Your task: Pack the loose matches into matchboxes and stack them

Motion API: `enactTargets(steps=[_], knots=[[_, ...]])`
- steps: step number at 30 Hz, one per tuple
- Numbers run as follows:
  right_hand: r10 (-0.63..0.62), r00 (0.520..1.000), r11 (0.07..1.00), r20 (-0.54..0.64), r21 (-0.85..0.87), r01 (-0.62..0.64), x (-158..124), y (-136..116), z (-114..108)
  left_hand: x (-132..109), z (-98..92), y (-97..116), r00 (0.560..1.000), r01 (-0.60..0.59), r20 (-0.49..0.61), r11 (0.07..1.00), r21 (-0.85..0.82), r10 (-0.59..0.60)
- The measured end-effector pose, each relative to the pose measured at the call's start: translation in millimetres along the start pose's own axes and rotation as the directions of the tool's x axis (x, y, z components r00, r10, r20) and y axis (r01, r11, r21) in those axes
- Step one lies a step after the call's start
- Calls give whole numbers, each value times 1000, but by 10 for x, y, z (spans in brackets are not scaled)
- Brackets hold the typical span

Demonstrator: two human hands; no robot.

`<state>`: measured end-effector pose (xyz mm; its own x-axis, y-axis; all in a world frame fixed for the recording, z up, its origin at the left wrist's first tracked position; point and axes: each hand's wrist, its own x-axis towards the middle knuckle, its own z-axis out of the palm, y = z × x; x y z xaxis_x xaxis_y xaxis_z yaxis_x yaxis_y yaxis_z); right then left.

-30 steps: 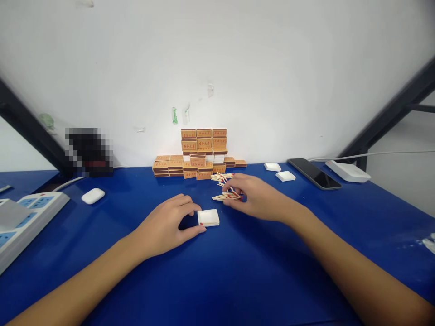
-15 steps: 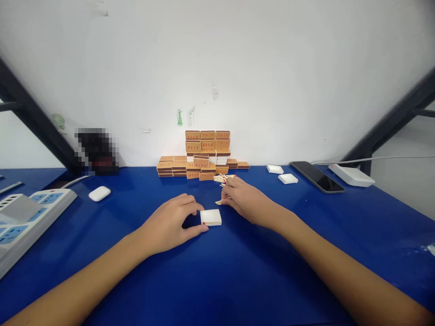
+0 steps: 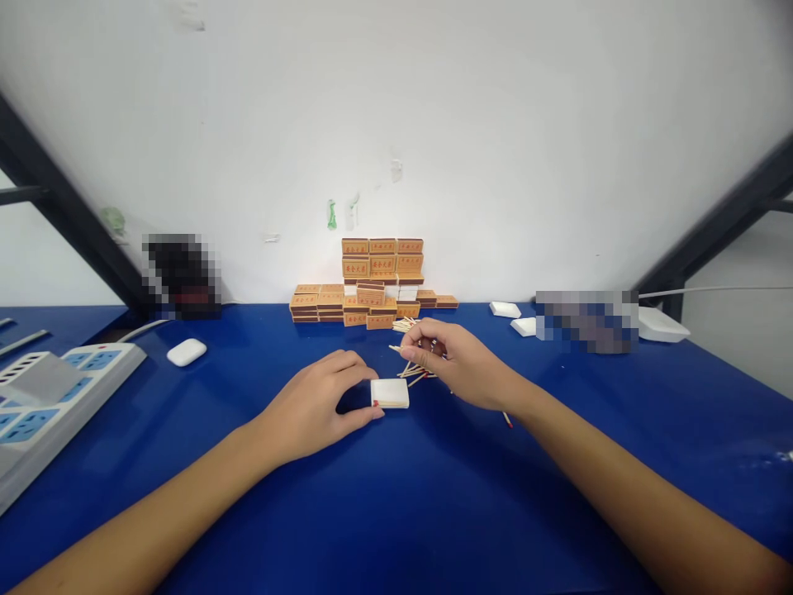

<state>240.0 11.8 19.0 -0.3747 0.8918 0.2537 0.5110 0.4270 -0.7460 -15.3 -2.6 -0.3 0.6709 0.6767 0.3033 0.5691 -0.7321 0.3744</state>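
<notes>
My left hand point(image 3: 313, 406) pinches a small white matchbox tray point(image 3: 390, 392) between thumb and forefinger, holding it flat on the blue table point(image 3: 396, 496). My right hand point(image 3: 462, 364) is lifted just right of the tray, fingers closed on a bunch of matches point(image 3: 416, 368) that stick out to the left. More loose matches point(image 3: 404, 326) lie behind it. One match point(image 3: 507, 420) lies under my right wrist.
A stack of orange matchboxes point(image 3: 372, 285) stands against the white wall. Two white trays point(image 3: 515, 317) lie at the right, near a blurred patch and a white box point(image 3: 662, 324). At the left are a power strip point(image 3: 43, 397) and a white earbud case point(image 3: 186, 352).
My right hand has gathered matches from the pile and lifted them off the table, toward the tray. My left hand has kept its hold on the tray.
</notes>
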Motion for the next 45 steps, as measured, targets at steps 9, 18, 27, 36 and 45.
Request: enactTargets(steps=[9, 18, 27, 36, 45], knots=[[128, 990, 991, 58, 40, -130, -14, 37, 13, 7, 17, -55, 1000, 10, -12, 1000, -17, -10], [135, 989, 987, 58, 77, -139, -19, 3, -15, 13, -175, -179, 988, -36, 146, 996, -75, 47], [111, 993, 981, 40, 156, -116, -17, 10, -18, 41, -34, -6, 966, 257, -56, 965, 47, -254], [163, 981, 897, 106, 397, -192, -35, -70, 21, 27, 104, 110, 999, 50, -16, 996, -68, -51], [101, 990, 890, 98, 437, -134, -17, -48, 196, 148, 238, 94, 988, 95, -113, 988, -119, -109]])
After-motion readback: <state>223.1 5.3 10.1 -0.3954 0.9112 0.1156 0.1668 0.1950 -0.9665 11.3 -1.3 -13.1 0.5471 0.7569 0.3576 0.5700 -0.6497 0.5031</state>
